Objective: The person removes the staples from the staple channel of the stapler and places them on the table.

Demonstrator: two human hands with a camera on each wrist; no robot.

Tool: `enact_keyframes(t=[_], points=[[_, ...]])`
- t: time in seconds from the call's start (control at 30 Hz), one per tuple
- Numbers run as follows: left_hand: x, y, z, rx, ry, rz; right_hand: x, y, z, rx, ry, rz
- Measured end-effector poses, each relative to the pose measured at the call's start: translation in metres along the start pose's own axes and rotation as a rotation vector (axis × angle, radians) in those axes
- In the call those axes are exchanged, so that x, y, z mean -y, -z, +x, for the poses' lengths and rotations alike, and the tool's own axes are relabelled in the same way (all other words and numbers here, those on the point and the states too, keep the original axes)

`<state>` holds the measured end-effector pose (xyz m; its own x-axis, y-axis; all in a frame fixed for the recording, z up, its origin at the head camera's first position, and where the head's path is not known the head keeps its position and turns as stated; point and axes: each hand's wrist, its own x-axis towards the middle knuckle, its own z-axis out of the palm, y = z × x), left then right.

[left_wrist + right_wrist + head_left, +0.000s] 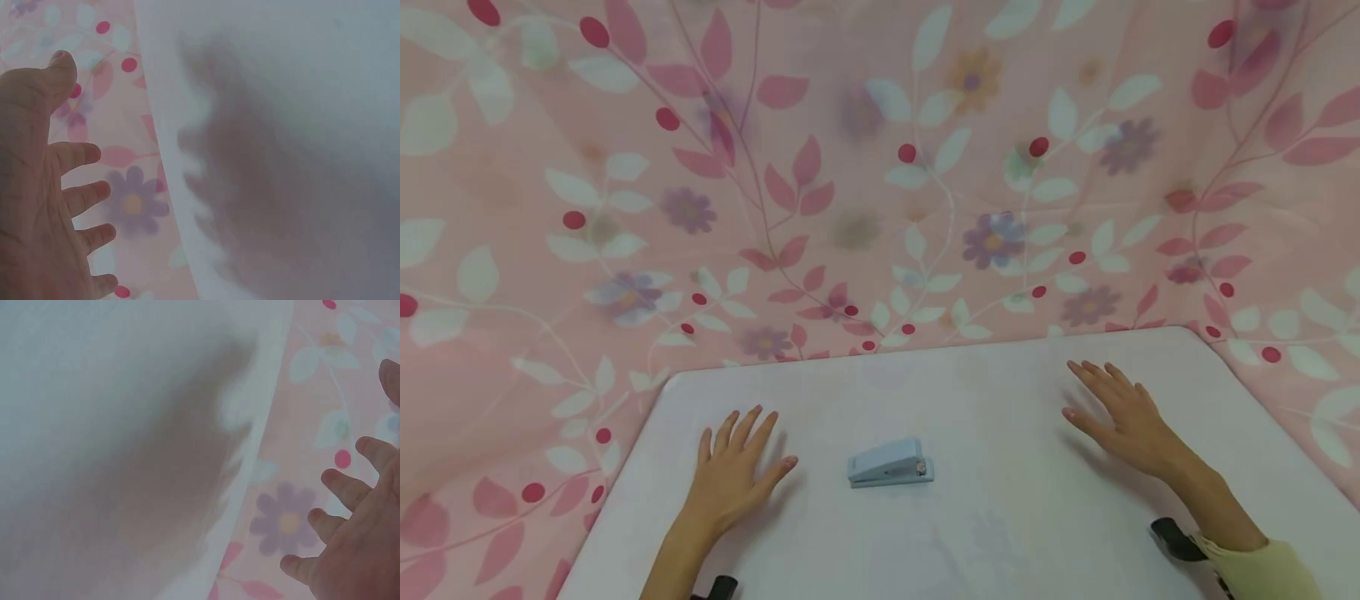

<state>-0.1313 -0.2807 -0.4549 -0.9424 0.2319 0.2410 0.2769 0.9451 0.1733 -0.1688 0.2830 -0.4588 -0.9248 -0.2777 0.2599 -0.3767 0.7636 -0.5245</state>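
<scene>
A light blue stapler (889, 463) lies on the white table (970, 400), between the two hands, its metal front end facing right. To its left is my left hand (732, 475), fingers spread and holding nothing. My right hand (1123, 425) is farther off on the stapler's right, also spread and holding nothing, fingers pointing up and left. Each hand casts a shadow on the tabletop. In the left wrist view the left hand (37, 187) shows its palm with fingers apart. The right wrist view shows the right hand (356, 531) with parted fingers.
A pink cloth (865, 183) printed with leaves and flowers hangs behind the table and shows along both sides. A black wrist strap piece (1176, 540) sits by the right wrist, another black piece (724, 587) by the left. A pale yellow sleeve (1262, 571) covers the right forearm.
</scene>
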Motion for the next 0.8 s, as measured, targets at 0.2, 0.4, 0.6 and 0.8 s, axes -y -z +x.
enact_keyframes(t=[0.2,0.4,0.6,0.8], points=[[-0.013,-0.004,0.008,-0.044,-0.04,-0.027,0.011,-0.01,0.008,-0.001,0.027,0.07],[-0.033,-0.004,0.015,-0.068,-0.094,-0.053,0.022,-0.016,0.013,0.041,-0.006,0.096],[-0.051,-0.008,0.022,-0.074,-0.158,-0.083,0.03,-0.025,0.017,0.049,0.002,0.131],[-0.061,-0.011,0.024,-0.068,-0.165,-0.146,0.043,-0.036,0.02,0.028,0.018,0.162]])
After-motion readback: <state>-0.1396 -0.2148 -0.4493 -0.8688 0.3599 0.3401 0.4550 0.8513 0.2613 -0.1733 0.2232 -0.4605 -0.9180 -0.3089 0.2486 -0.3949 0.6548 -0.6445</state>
